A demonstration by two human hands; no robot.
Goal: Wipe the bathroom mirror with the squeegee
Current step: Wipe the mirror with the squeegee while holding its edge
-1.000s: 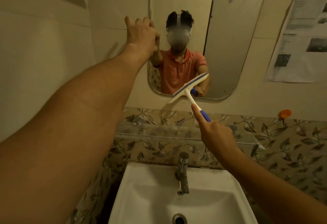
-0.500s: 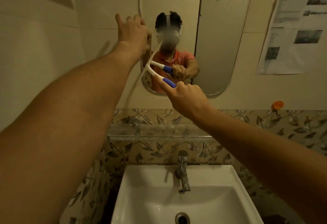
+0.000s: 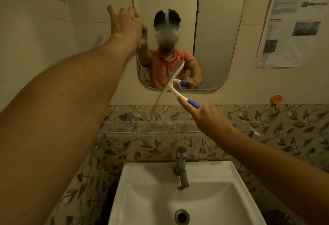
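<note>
Hands — left hand [image 3: 126, 23] at the mirror [image 3: 213, 47] edge, grip unclear; right hand [image 3: 210, 119] round the blurred squeegee [image 3: 171, 84].

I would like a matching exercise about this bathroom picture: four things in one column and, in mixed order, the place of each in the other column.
Things:
1. squeegee
2. left hand
3. tap
4. orange hook

Places:
A. to the right of the mirror
B. at the mirror's left edge
C. over the sink
D. held in the right hand

Pairs: 1-D, 2-B, 3-C, 4-A
</note>
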